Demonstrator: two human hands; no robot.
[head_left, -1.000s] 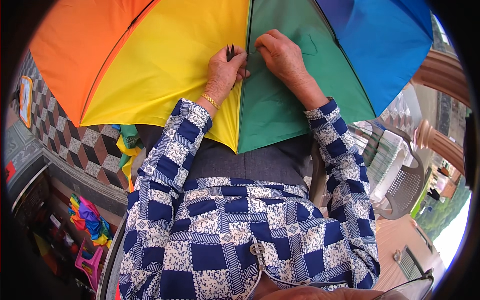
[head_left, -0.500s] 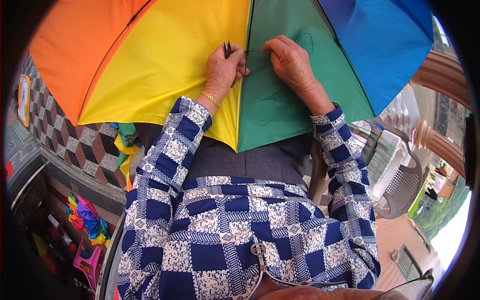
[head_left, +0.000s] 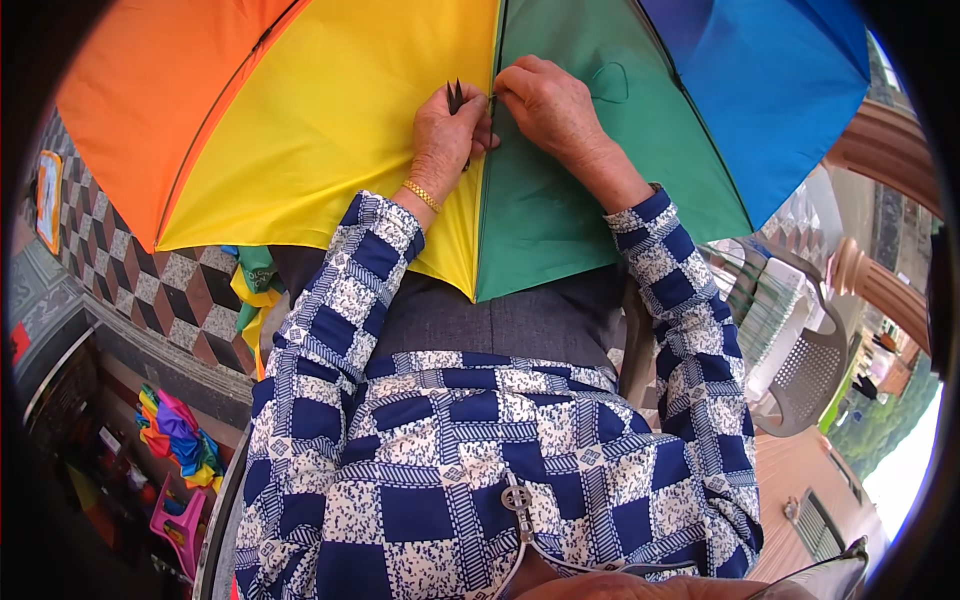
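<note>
A rainbow-coloured umbrella (head_left: 340,130) lies spread over my lap, its inner side with the dark ribs facing me. My left hand (head_left: 447,132) is closed around small black thread snips (head_left: 455,97), blades pointing away from me. Its fingertips also rest at the rib (head_left: 488,170) on the seam between the yellow and green panels. Right beside them, my right hand (head_left: 548,105) pinches at the same rib. A thin dark green thread (head_left: 626,82) loops over the green panel behind that hand. Whether a needle sits between the right fingertips, I cannot tell.
A grey plastic chair (head_left: 808,372) stands at the right, near a pinkish column (head_left: 880,290). On the left, a pink plastic stool (head_left: 178,525) stands by a bundle of rainbow cloth (head_left: 180,435). Patterned floor tiles (head_left: 150,290) show beyond the umbrella's left edge.
My right hand has moved left and slightly away from me, closing the gap to the rib and my left fingertips. The left hand with the snips has stayed in place.
</note>
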